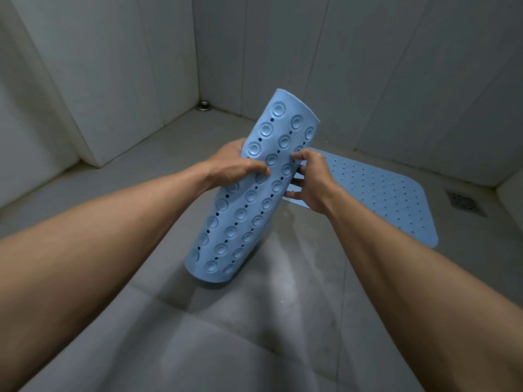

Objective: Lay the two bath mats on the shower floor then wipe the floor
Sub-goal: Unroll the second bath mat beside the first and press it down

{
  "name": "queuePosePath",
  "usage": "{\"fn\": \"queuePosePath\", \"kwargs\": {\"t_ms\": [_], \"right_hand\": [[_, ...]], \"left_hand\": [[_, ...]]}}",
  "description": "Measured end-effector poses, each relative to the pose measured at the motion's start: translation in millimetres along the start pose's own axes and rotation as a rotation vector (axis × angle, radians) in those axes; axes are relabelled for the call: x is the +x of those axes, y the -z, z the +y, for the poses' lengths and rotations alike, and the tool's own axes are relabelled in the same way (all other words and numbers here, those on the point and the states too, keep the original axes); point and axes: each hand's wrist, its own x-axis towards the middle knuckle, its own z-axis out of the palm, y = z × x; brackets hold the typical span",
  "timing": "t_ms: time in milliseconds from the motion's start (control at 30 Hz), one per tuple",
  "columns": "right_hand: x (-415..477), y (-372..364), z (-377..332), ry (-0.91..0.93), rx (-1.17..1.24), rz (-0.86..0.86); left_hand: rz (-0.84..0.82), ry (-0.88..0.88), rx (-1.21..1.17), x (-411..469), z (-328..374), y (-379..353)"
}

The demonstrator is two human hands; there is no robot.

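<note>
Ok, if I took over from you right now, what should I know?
Left hand grips the curled mat on its left side; right hand pinches its right edge.
The curled mat is held tilted over the shower floor, suction cups facing you.
The flat mat lies on the floor to the right.
Done: one mat laid.
Left: uncurl and lay this one, then wipe the floor.

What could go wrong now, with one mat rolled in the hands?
1. The rolled mat shows its suction cups outward; it may curl back or land cups up.
2. The floor looks wet, so it may slide.
3. It could overlap the flat mat or cover the drain.
</note>
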Motion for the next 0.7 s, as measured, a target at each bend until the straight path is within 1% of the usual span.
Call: {"fn": "queuePosePath", "kwargs": {"t_ms": [100,200,333,467,600,700], "right_hand": [[0,-6,5,-0.025,0.060,0.038],[-1,-10,15,-0.070,0.080,0.045],[3,-13,37,-0.127,0.129,0.055],[12,-12,60,-0.172,0.120,0.094],[31,-8,86,-0.219,0.099,0.153],[50,-1,108,-0.253,0.080,0.232]], "left_hand": [[-0.004,-0.018,0.033,-1,8,4],[-0.047,-0.027,0.111,0,10,4],[-0.109,0.020,0.201,5,3,-4],[-0.148,0.102,0.151,15,-16,-20],[-0.147,0.248,0.075,26,-35,-34],[-0.146,0.331,0.025,33,-44,-45]]}}
